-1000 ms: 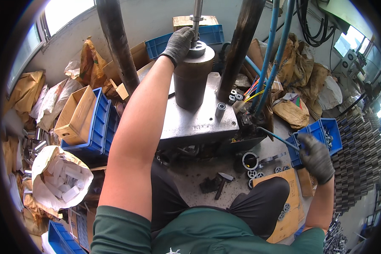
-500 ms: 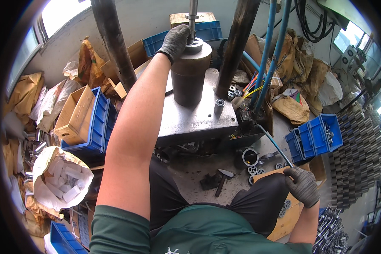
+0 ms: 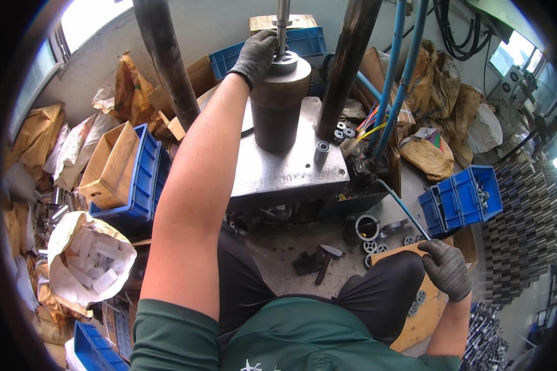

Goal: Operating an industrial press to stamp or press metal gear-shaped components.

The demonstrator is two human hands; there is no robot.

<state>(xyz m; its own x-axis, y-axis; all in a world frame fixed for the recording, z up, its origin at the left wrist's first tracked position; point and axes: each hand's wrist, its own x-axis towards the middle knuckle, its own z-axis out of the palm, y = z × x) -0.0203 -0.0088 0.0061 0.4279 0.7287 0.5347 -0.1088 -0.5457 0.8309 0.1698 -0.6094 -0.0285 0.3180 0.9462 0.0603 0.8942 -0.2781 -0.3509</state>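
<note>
"Head camera: left hand, grey-gloved?"
"Upper centre, at the slender silver metal rod; grip cannot be told."
"Right hand, grey-gloved?"
"Lower right, closed around the slim blue metal lever."

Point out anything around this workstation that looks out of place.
The hammer lies on the bare floor beside a dark scrap, seemingly left underfoot. Spoked metal discs lie loose nearby, outside the blue bins.

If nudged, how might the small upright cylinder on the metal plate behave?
The small cylinder could tip, being taller than wide. Once down, its round side would probably let it roll. Its metallic sheen suggests something rigid, perhaps heavy for its size.
</note>
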